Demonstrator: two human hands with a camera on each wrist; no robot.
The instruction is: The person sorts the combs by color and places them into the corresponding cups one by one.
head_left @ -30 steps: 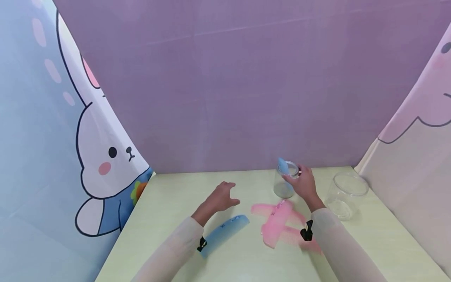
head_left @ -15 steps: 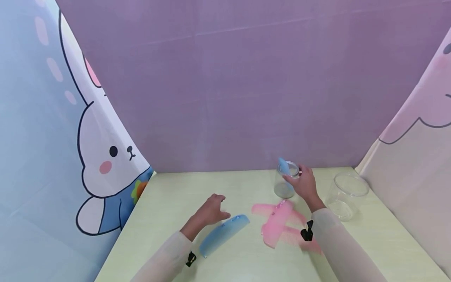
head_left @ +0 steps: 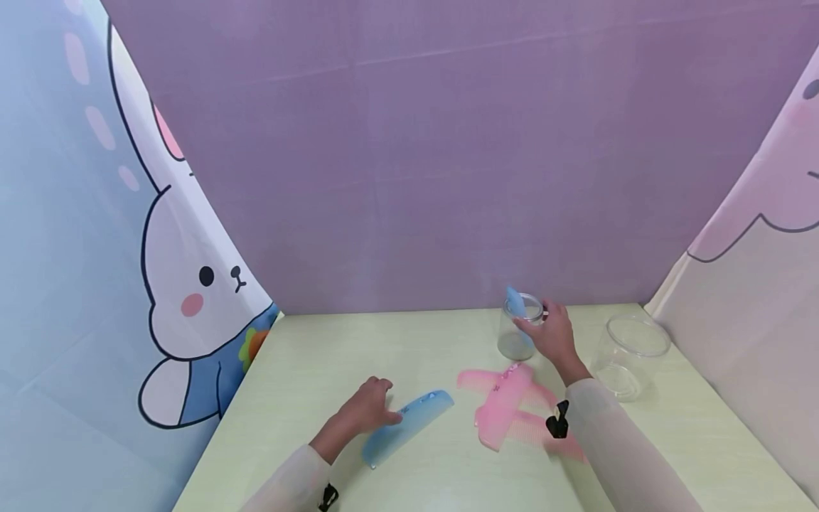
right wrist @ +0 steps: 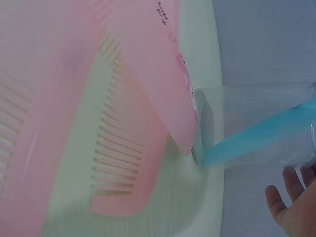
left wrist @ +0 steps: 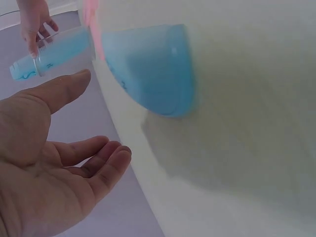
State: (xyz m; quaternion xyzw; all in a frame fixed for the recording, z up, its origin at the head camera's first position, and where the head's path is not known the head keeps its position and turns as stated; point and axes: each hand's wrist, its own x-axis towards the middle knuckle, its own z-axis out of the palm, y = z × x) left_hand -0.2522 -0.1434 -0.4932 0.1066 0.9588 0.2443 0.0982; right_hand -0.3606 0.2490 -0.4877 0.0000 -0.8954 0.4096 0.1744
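Blue comb (head_left: pixel 515 304) leans inside a clear jar (head_left: pixel 510 346) whose rim the right hand (head_left: pixel 555 336) grips, likely to steady it, while the left hand (head_left: pixel 367 407), thumb and fingers apart, holding nothing, hovers beside another comb (head_left: pixel 412 427) on the near bench (head_left: pixel 320 348).

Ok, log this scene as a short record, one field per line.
Left hand: holds nothing, near the loose blue comb
Right hand: holds the smaller clear jar near its rim
Jar contents: second blue comb, leaning, end above the rim
Pink combs: three, overlapping on the table
Larger clear jar: upright on the table, right of the right hand
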